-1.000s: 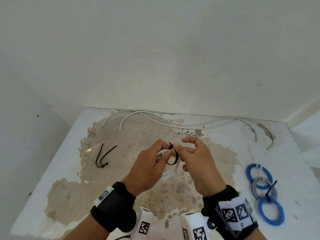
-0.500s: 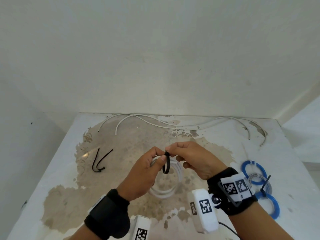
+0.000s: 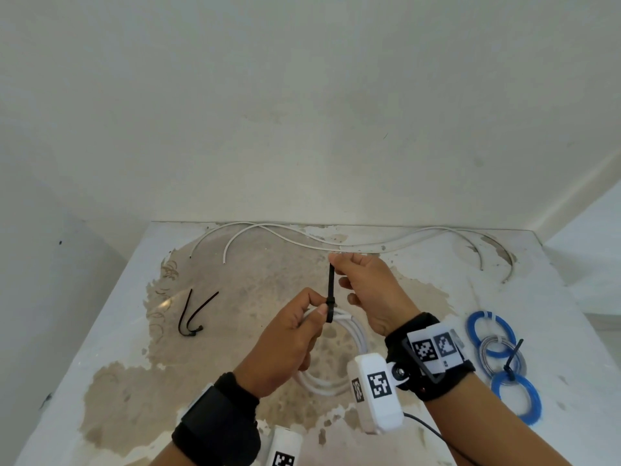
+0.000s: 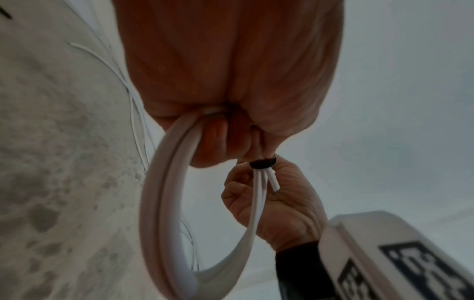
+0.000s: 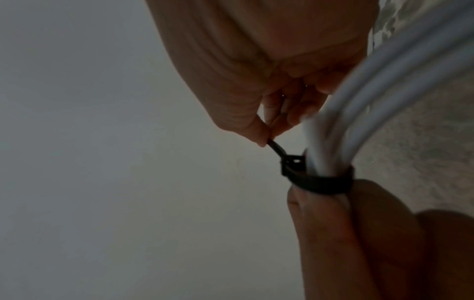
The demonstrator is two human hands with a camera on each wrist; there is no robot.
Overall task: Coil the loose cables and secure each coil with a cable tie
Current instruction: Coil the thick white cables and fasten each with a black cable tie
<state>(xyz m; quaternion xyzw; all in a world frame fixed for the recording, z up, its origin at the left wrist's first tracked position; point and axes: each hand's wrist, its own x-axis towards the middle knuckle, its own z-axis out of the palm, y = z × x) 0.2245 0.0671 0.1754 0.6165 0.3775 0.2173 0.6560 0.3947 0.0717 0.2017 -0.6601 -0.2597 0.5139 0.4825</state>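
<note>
- The step in hand is judged to be the cinching of a black cable tie (image 3: 331, 299) around a white cable coil (image 3: 339, 358), held above the middle of the stained table (image 3: 111, 331).
- Further work is judged to remain: two long white loose cables (image 3: 336, 238) lie uncoiled along the far edge of the table, while a blue and grey bundle of tied coils (image 3: 500, 354) lies at the right.
- The next move is judged to call for a firm pull on the tail away from the coil while the strands are kept bunched, until the band is snug; the tail is then to be let go.
- The white cable coil is grasped by the left hand (image 3: 289, 344), with thumb and fingers pinched around the strands just beside the tie's head; the rest of the loop hangs below the hand.
- The tail of the cable tie is pinched at its far end between the thumb and curled fingers of the right hand (image 3: 366, 290), and is drawn straight up from the head.
- In the right wrist view the band is seen closed around the strands, with the tail passed through the head (image 5: 292, 162).
- Two spare black cable ties (image 3: 195, 314) lie at the left of the table, well apart from the hands.
</note>
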